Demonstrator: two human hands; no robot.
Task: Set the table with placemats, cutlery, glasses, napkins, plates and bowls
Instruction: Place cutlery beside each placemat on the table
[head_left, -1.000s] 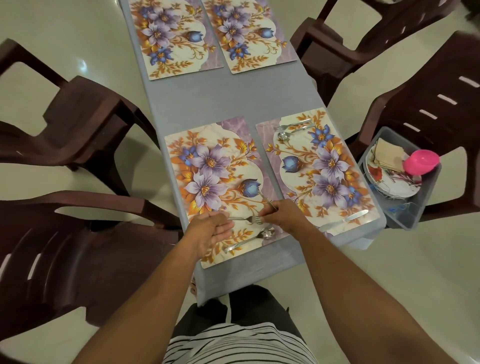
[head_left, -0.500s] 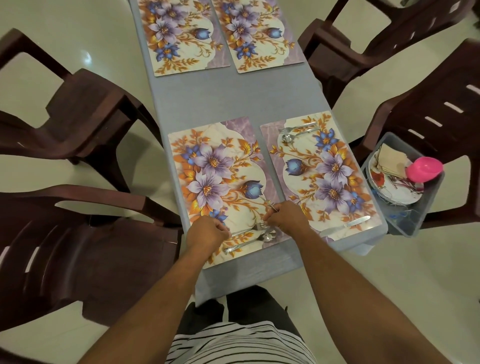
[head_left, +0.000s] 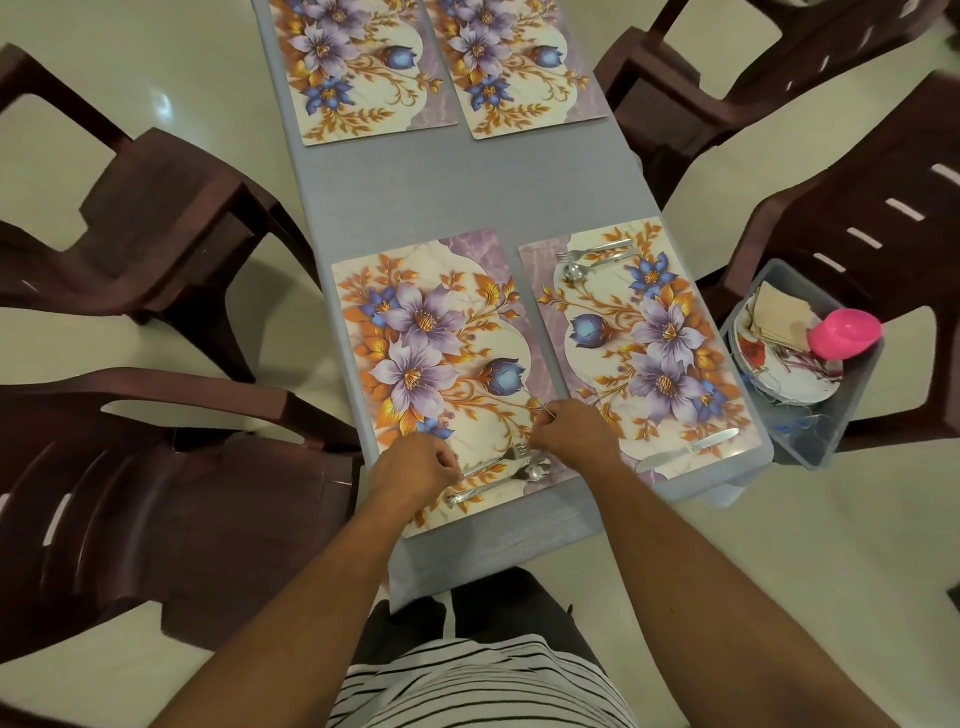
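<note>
Four floral placemats lie on the grey table. On the near left placemat (head_left: 426, 364) a fork (head_left: 511, 454) and a spoon (head_left: 522, 477) lie side by side near the front edge. My left hand (head_left: 415, 470) pinches the fork's handle end. My right hand (head_left: 571, 436) is curled round a thin metal knife (head_left: 544, 411), of which only the tip shows above the fingers. The near right placemat (head_left: 644, 332) carries a fork (head_left: 592, 253) and spoon (head_left: 584, 269) at its far end and a knife (head_left: 685, 449) at its near end.
A clear bin (head_left: 815, 447) on the right holds plates (head_left: 800, 379), folded napkins (head_left: 779, 319) and a pink bowl (head_left: 844, 332). Dark brown plastic chairs (head_left: 156, 208) stand on both sides of the table. Two bare placemats (head_left: 363, 67) lie at the far end.
My left hand has brought the fork nearer, down beside the spoon, and closed on its handle. My right hand has drawn in, hiding most of the knife.
</note>
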